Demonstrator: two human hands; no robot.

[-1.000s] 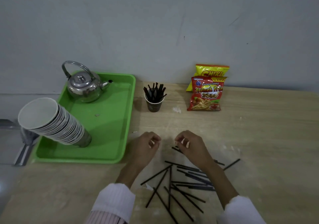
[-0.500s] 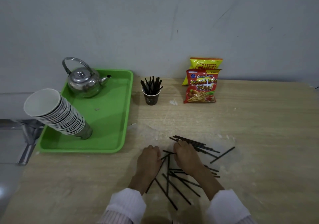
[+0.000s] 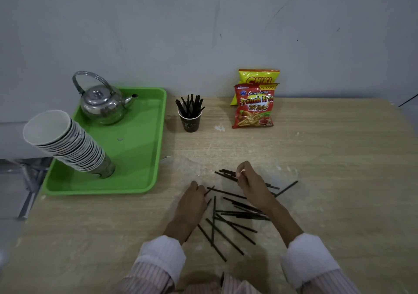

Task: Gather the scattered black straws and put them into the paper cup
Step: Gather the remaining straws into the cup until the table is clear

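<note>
A small bundle of black straws [image 3: 226, 174] is now pinched in the right hand [image 3: 251, 184], with the fingertips curled around its middle; half a second ago that hand was pressed flat on the pile. The bundle is still low, and whether it has left the table [image 3: 339, 158] cannot be told. The left hand [image 3: 192, 205] has been kept palm down, its fingers closed loosely at the end of one straw [image 3: 209, 190] just ahead of them; whether that straw is actually gripped cannot be told.

Most of the loose straws [image 3: 235, 216] are spread between and behind the two hands, toward the sleeves, and one lies apart, beyond the right hand. The paper cup [image 3: 191, 121], already partly filled with upright straws, is well ahead of both hands.

From this it is judged that gathering has only begun: one bundle is collected, many straws are left, and a carry forward to the cup is called for next.
</note>
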